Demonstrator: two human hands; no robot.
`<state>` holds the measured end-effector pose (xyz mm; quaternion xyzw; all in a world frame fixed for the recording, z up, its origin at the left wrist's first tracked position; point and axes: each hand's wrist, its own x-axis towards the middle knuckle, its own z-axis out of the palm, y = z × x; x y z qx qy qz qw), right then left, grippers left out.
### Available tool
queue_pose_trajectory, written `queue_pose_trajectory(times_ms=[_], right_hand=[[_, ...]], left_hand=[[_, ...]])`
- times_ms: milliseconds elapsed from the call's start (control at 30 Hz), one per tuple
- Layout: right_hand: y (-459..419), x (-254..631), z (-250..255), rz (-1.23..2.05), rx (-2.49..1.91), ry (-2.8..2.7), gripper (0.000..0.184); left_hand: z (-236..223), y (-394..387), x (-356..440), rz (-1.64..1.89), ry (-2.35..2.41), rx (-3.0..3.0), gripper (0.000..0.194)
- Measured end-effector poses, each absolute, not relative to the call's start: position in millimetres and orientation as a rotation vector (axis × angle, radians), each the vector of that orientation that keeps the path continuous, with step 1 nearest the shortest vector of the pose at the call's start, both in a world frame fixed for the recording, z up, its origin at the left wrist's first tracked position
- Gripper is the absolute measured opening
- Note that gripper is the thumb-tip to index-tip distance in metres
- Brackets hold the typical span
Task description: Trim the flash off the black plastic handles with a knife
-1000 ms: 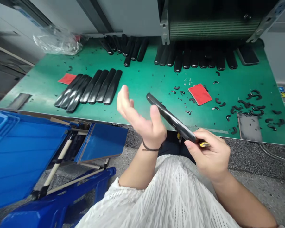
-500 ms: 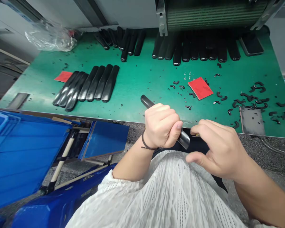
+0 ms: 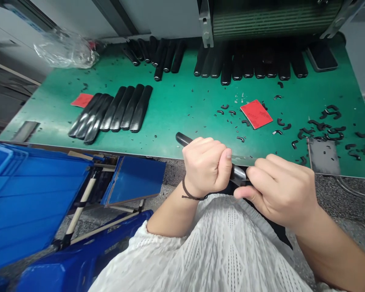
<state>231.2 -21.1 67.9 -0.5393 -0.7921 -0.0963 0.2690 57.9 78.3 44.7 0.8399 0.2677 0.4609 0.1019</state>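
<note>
The left hand (image 3: 204, 166) is curled into a tight fist, knuckles up, with a thin dark cord (image 3: 191, 194) around the left wrist (image 3: 190, 188). The right hand (image 3: 278, 192) sits just beside it, its fingers (image 3: 276, 168) bent inward and its thumb (image 3: 243, 193) stretched low toward the fist. Both forearms angle inward, bringing the hands together in front of the body.

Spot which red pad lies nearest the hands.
The red pad among the black offcuts; the other red pad sits far left.
</note>
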Motion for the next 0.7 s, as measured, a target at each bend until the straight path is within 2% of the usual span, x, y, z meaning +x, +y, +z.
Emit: queue_pose_trajectory(times_ms=[167, 267, 333, 467, 533, 633, 700], right_hand=[[-21.0, 230.1, 64.3, -0.605, -1.453, -2.08, 0.054], [-20.8, 234.1, 57.4, -0.688, -1.386, -2.089, 0.05], [-20.8, 238.5, 52.4, -0.603, -1.306, -2.092, 0.043], [-19.5, 246.9, 49.9, -0.197, -1.226, -2.044, 0.019], [-17.5, 249.0, 53.9, -0.082, -1.269, -2.075, 0.027], [-13.0, 248.5, 62.4, -0.098, -1.37, -2.148, 0.05], [-10.2, 247.1, 67.1, -0.142, -1.43, -2.181, 0.053]], left_hand=[[47.6, 64.5, 64.7, 1.293, 1.004, 2.326, 0.043], [50.2, 58.3, 66.9, 1.162, 1.149, 2.227, 0.048], [51.7, 56.8, 67.2, 1.017, 1.209, 2.153, 0.052], [54.1, 59.2, 66.1, 0.798, 1.238, 2.09, 0.057], [55.9, 60.7, 65.6, 0.759, 1.241, 2.099, 0.058], [60.3, 60.9, 65.5, 0.742, 1.241, 2.136, 0.059], [63.2, 60.2, 65.8, 0.743, 1.244, 2.156, 0.059]])
